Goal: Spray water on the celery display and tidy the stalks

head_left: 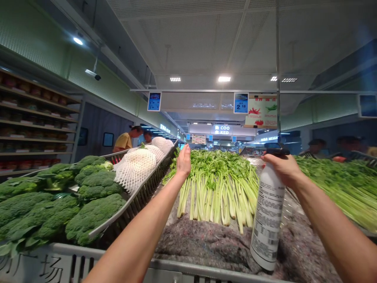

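Observation:
My right hand [282, 169] grips the dark top of a white spray bottle [268, 214], whose printed label and barcode face me. The bottle's base is close to a fuzzy grey cloth [203, 239]; whether it touches I cannot tell. At the left side of a wide row of celery [218, 184], my left hand [184, 160] is raised edge-on, its fingers stretched out and nothing visible in it. The celery lies with pale stalks towards me and leaves at the back, just behind the cloth.
Broccoli [91, 214] fills the left bin, with net-wrapped pale vegetables [135, 167] behind it. A black slatted divider [147, 177] separates them from the celery. A vertical edge [278, 78] borders a mirror-like panel at right. Price signs [241, 103] hang overhead. A person [125, 140] stands beyond the bins.

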A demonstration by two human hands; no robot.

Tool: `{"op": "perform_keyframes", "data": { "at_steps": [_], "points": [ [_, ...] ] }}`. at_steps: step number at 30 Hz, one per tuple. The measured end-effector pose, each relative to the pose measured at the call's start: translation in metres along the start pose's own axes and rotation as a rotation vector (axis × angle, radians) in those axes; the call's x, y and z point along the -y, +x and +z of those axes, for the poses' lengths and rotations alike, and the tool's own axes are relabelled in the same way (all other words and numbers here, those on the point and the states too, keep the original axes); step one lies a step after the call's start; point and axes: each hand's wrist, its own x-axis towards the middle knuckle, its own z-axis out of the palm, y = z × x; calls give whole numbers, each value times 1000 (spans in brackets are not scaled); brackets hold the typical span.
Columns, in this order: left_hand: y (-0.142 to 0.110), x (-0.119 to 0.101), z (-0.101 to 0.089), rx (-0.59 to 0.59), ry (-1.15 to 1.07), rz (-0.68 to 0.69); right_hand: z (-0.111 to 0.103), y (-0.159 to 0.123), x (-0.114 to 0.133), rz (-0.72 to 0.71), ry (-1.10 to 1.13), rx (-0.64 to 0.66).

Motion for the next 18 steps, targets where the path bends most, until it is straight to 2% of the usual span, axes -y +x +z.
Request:
{"op": "perform_keyframes", "data": {
  "at_steps": [3, 7, 12, 18],
  "points": [
    [1, 0, 5, 2, -24, 13, -18, 8, -8, 44, -11, -54],
    [0, 0, 15, 7, -27, -20, -32, 7, -7, 62, 30, -20],
    [-8, -2, 25, 41, -53, -14, -36, 3, -4, -2, 35, -3],
    [-7, -6, 24, 31, -9, -31, -34, -8, -1, -31, 24, 38]
  ]
}}
